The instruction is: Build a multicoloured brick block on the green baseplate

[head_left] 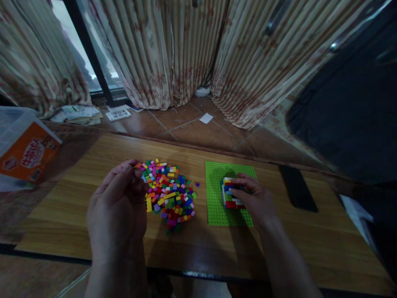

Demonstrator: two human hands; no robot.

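A person is sitting at a wooden worktop (77, 194), looking down at their two bare hands. The left hand (116, 207) is hovering at the near left edge of a heap of small coloured bricks (169, 194), its fingers (132, 176) pinched closed; whether a brick is sitting between the fingertips is too small to tell. The right hand (257, 198) is resting on a bright green baseplate (217, 203) to the right of the heap, its fingers curled closed around the right side of a small striped block of stacked bricks (231, 192) standing on the plate, a little right of the plate's middle. One stray purple brick (197, 184) is lying between the heap and the plate. A dark phone (297, 188) is lying flat further right, well apart from the plate, and an orange carton (26, 153) is sitting at the far left. Striped curtains (173, 49) are hanging beyond the worktop. To do this step well, it seems wise for the right hand to be holding the stack steady from the side while any new brick is being lined up squarely over the studs and pressed straight down, so the lower layers are not shifting or popping loose.
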